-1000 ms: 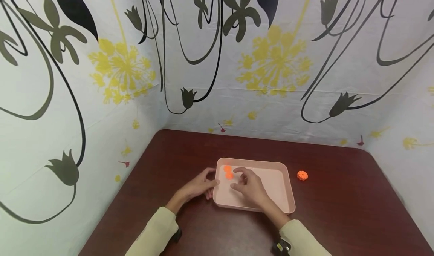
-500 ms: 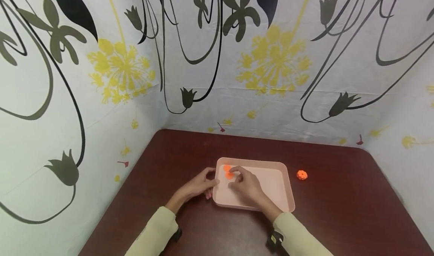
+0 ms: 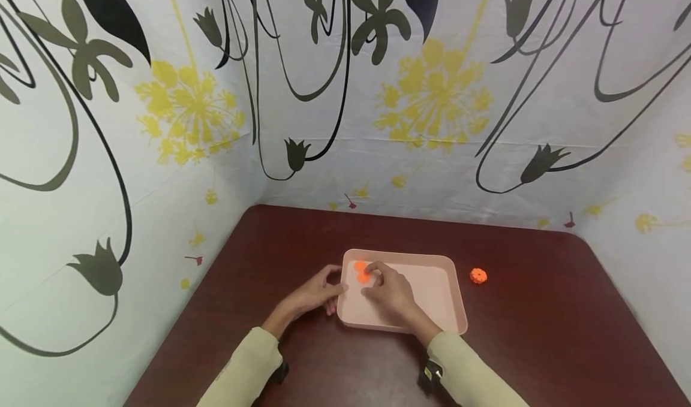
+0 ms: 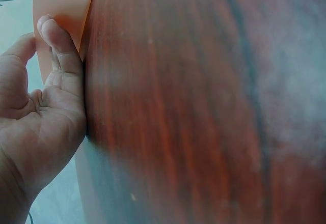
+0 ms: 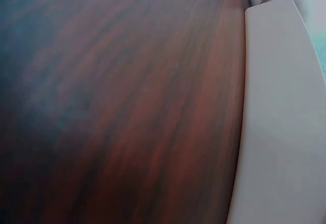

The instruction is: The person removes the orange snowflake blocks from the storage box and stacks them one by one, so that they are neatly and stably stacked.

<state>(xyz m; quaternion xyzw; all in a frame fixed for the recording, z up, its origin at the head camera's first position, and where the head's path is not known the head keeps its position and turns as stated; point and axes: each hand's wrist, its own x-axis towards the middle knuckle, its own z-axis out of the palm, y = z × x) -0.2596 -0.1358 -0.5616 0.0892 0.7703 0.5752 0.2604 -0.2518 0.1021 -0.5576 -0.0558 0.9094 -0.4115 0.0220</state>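
A pale pink tray (image 3: 432, 293) lies on the table. My left hand (image 3: 315, 291) holds its left edge, the thumb over the rim and the other fingers along the outside; in the left wrist view my left hand (image 4: 51, 86) is against the tray's side wall (image 4: 63, 0). Small flat orange pieces (image 3: 363, 277) lie near the tray's far left corner. Above the tray, my right hand (image 3: 393, 290) reaches its bent index finger to these pieces, with the thumb apart from it. The right wrist view shows the tray's outer wall (image 5: 285, 117), not the right hand's fingertips.
An orange scalloped round piece (image 3: 478, 276) lies on the dark reddish-brown table (image 3: 518, 323), right of the tray. Behind and beside the table hangs a white flower-printed cloth (image 3: 335, 119).
My right hand has shifted slightly left, bringing its index finger from beside the orange pieces up to them. My left hand and the tray hold their place, apart from a slight camera shift.
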